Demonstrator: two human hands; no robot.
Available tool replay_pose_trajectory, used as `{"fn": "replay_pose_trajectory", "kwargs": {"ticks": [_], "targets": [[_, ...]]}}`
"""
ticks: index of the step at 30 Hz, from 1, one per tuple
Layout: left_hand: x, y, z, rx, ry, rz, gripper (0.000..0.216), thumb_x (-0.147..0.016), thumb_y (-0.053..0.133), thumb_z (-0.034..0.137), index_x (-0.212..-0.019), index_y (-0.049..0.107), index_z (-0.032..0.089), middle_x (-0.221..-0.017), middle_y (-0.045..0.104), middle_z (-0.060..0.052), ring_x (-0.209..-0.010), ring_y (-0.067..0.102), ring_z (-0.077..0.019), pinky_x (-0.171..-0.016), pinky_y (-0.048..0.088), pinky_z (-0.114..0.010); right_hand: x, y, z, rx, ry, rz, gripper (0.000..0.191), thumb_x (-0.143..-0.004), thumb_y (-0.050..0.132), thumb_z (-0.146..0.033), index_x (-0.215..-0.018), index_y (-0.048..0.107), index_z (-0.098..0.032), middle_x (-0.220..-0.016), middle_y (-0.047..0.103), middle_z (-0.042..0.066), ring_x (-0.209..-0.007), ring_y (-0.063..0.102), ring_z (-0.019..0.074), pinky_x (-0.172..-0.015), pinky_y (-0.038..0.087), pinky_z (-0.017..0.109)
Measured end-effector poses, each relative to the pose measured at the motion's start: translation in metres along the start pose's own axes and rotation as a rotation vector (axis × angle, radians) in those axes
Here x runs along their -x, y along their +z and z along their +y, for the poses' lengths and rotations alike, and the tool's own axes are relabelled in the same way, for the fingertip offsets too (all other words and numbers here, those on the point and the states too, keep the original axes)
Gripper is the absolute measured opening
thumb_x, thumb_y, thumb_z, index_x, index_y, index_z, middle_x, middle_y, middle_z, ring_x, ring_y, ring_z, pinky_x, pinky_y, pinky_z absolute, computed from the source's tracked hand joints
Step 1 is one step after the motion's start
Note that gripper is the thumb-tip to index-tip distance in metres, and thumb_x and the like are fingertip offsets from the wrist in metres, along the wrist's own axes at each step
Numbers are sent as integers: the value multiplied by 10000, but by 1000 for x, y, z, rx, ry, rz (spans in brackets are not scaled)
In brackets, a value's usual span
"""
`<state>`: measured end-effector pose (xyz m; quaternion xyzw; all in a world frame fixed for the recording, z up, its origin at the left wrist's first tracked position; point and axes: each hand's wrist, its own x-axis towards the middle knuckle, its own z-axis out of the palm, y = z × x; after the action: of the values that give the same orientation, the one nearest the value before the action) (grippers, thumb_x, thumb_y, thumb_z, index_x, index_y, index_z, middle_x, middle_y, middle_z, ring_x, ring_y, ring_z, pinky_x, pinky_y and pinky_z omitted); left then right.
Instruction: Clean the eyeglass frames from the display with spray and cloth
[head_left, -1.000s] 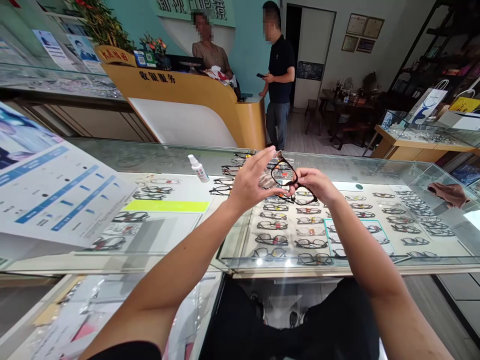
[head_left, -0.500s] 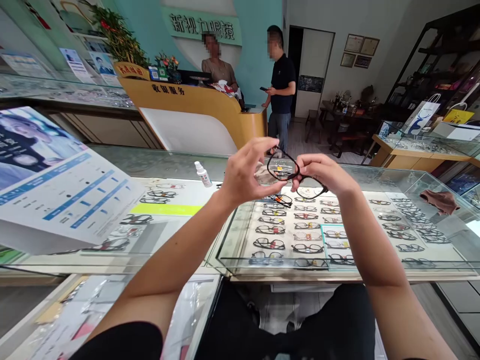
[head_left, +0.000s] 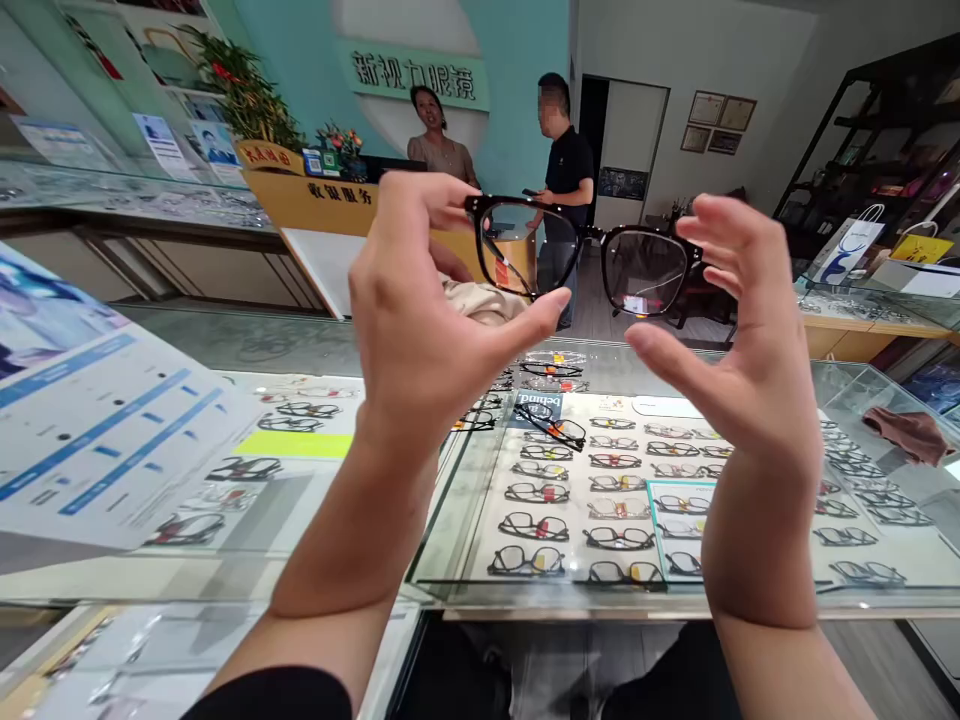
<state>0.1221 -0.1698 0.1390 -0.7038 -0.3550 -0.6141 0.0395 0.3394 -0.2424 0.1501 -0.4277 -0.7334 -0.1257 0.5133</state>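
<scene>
I hold a pair of black-framed glasses (head_left: 589,258) up at eye level above a glass display counter (head_left: 480,590). My left hand (head_left: 420,320) grips the left end of the frame between index finger and thumb. My right hand (head_left: 739,350) grips the right end the same way, its other fingers spread. A beige cloth (head_left: 480,298) shows behind my left hand. Another pair of dark glasses (head_left: 553,425) lies on the counter glass below.
Several rows of frames lie in trays under the glass. A printed poster (head_left: 97,420) stands at the left. A brown cloth (head_left: 907,432) lies at the right. Two people stand at a yellow reception desk (head_left: 330,200) behind.
Both hands have risen from just above the counter to eye level. The glasses have been turned so both lenses face me, held at the two ends.
</scene>
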Motion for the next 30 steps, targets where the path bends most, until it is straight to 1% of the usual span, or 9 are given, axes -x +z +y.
{"fn": "replay_pose_trajectory", "kwargs": {"ticks": [2,5,8,13,17,20,23,28,30], "targets": [[0,2,-1,-34,-15,4,616,-738,831,543,-1238,576,288,-1230,671,-58,-1120,682,-329,-885,591,-493,-2,5,4,43,22,-36,599,-897,704,-557,-1398,526,-281,-1459,596,121,-1345,604,320,-1138,502,565],[-1,5,-2,-72,-33,-6,610,-730,838,552,-1213,577,288,-1196,679,-50,-1096,695,-329,-871,596,-489,-4,15,14,43,68,6,559,-916,686,-560,-1374,549,-272,-1414,625,118,-1303,630,321,-1121,517,578],[-2,7,-4,-104,-63,-25,602,-732,837,567,-1196,574,289,-1159,689,-40,-1052,708,-317,-882,595,-490,-5,21,22,37,89,17,583,-904,697,-594,-1365,550,-267,-1377,650,114,-1276,648,314,-1087,549,563],[-3,6,-9,-154,-116,-57,624,-720,830,630,-1162,573,273,-1066,709,-32,-999,716,-317,-900,581,-503,-6,23,31,50,103,9,623,-880,718,-624,-1358,562,-257,-1331,687,120,-1218,685,302,-1068,576,535],[-3,6,-10,-172,-159,-101,635,-705,813,702,-1113,591,269,-1036,717,-38,-998,718,-337,-898,572,-518,-4,24,35,45,144,7,655,-885,688,-666,-1375,562,-250,-1325,693,124,-1198,698,298,-1041,596,530],[-3,5,-10,-177,-174,-113,636,-692,816,714,-1096,601,273,-1034,722,-39,-996,718,-338,-904,570,-519,-3,23,33,56,171,-16,656,-895,673,-669,-1379,564,-241,-1323,698,111,-1193,702,295,-1028,599,536],[-3,4,-9,-171,-187,-111,638,-690,812,719,-1106,611,280,-1043,723,-39,-1002,718,-334,-902,575,-507,-4,23,26,84,198,-23,646,-893,695,-637,-1377,566,-229,-1334,697,112,-1192,700,291,-1027,596,529],[-3,3,-8,-145,-183,-105,651,-691,800,736,-1128,616,291,-1038,725,-34,-992,717,-324,-899,580,-502,-5,23,16,64,265,23,609,-858,790,-506,-1336,604,-179,-1295,725,130,-1132,710,261,-1020,593,487],[-3,3,-9,-143,-183,-106,667,-682,804,744,-1137,620,291,-1035,725,-35,-993,715,-324,-898,581,-503,-5,22,15,56,277,25,602,-852,799,-485,-1330,610,-170,-1286,733,128,-1115,713,258,-1018,591,491]]}}
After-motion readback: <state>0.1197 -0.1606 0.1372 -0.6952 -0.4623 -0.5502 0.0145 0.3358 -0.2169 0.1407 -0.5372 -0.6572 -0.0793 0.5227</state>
